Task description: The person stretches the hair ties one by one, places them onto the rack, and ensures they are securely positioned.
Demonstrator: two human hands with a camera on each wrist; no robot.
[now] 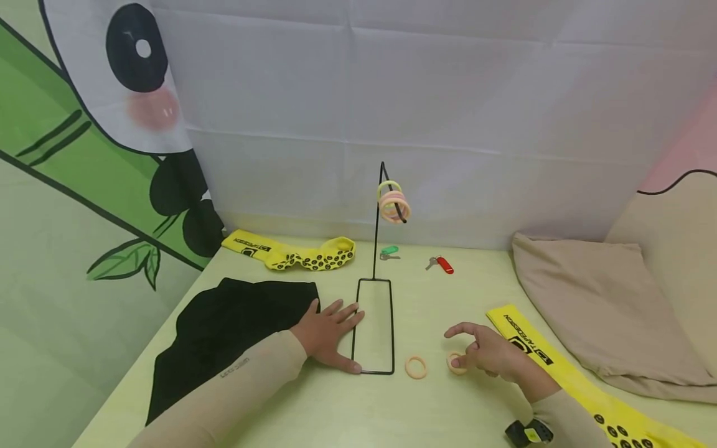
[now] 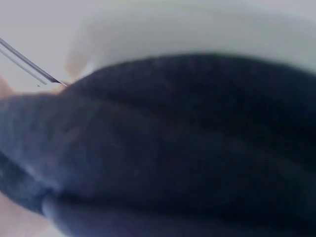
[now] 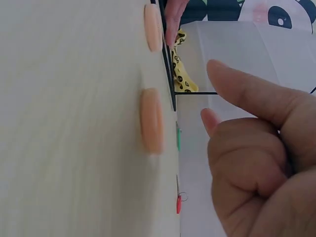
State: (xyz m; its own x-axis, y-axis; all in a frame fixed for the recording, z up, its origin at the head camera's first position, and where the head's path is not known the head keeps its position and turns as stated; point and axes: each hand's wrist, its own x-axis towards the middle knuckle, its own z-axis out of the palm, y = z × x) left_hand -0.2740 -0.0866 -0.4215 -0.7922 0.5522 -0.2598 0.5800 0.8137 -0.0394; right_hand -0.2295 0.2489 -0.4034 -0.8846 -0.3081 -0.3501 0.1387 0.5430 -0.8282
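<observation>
The right hand (image 1: pixel 493 354) hovers over a peach hair ring (image 1: pixel 456 363) lying flat near the table's front edge, fingers loosely curled, forefinger out, gripping nothing. A second peach ring (image 1: pixel 416 367) lies just left, beside the wire stand's base (image 1: pixel 374 326). The left hand (image 1: pixel 330 333), farther off, presses flat on that base, fingers straight, beside a black cloth (image 1: pixel 224 336).

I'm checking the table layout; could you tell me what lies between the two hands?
In the head view, the wire stand's base and one loose peach ring lie between left hand and right hand.
</observation>
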